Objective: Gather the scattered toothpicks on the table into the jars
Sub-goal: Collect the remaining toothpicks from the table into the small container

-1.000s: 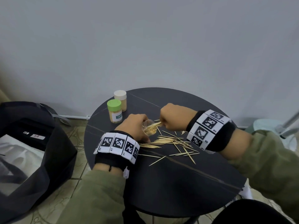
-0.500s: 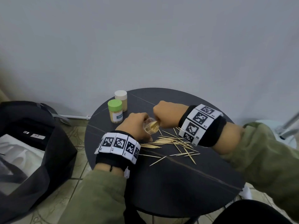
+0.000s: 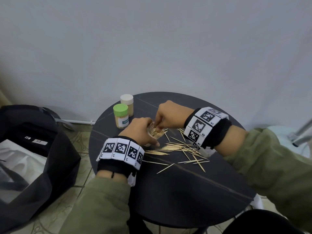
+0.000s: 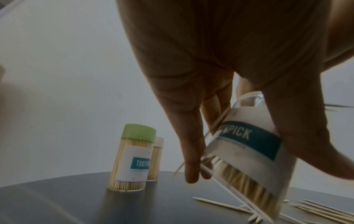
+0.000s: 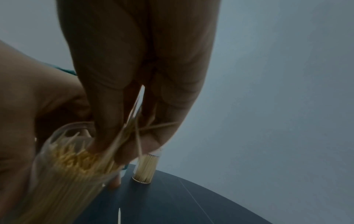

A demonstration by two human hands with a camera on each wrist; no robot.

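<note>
Far left on the tiled floor: large black fabric bag, open top. On the round dark table, left-rear: clear plastic toothpick jar with green lid, upright, full, teal label; just behind it, touching or nearly so, a second clear jar with cream lid, also upright. Next, left hand with fingers and thumb wrapped round an open clear labelled toothpick jar, tilted, mouth toward the right hand, mostly full of sticks; a few loose sticks are caught between fingers and jar wall in the left wrist view. Right hand is at the jar mouth, fingertips pinching a small bunch of wooden toothpicks, ends inside the rim. Right of the jar: scattered pale wooden toothpicks lying flat on the table, main pile below the right wrist, strays nearer the front edge. Both wrists wear black bands with black-and-white marker tags; olive sleeves.
</note>
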